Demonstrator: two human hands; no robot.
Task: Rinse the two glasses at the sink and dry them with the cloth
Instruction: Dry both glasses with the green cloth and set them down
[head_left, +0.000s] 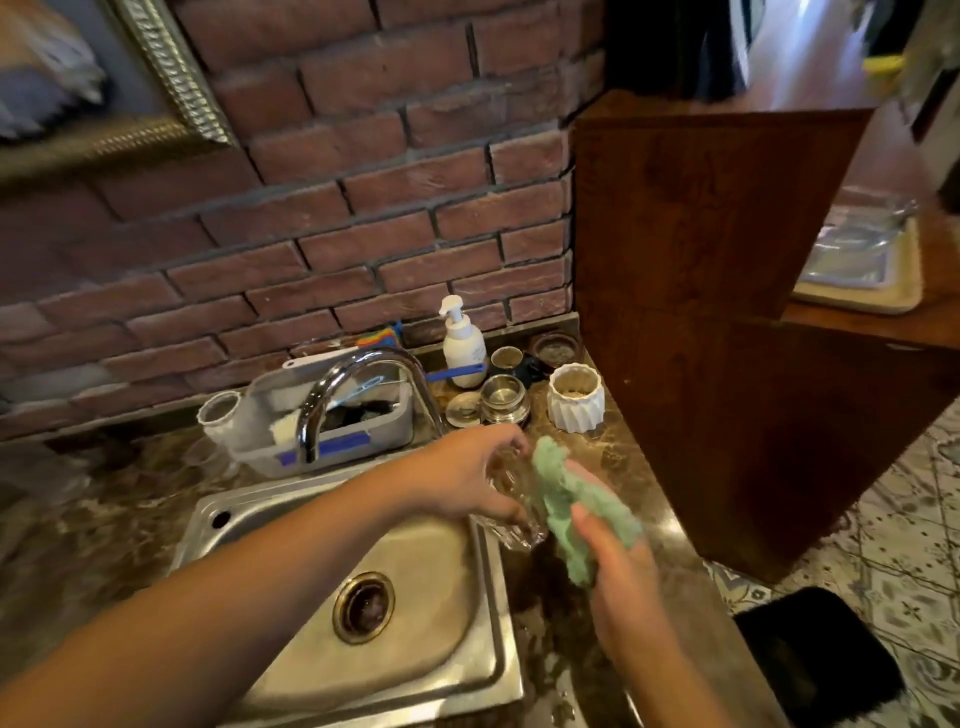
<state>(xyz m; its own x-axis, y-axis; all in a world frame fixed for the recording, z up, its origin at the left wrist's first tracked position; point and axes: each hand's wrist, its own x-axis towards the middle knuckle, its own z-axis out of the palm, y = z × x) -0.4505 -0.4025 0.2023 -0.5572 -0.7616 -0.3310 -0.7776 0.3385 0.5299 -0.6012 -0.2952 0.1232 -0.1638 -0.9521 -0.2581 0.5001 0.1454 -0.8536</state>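
Two sets of fingers (500, 441): glass (519, 534), cloth (563, 493).

Two hands, left hand (467, 478) and right hand (618, 566); one clear glass (511, 522); one green cloth (563, 506); one steel sink (415, 561); one faucet (358, 376); one pump bottle (462, 348); one white ribbed pot (576, 400); three round metal tins (503, 397).

I have one view only, from the camera worn on the head; it looks forward and steeply down over the sink (426, 551) at the right end of the counter (618, 452), facing the brick wall (363, 208); it sits close, the forearms entering at the lower edge; the left hand (457, 483) with the glass (511, 530) and the right hand (623, 582) with the cloth (561, 499) meet near the middle; the wide lens bends the edges.
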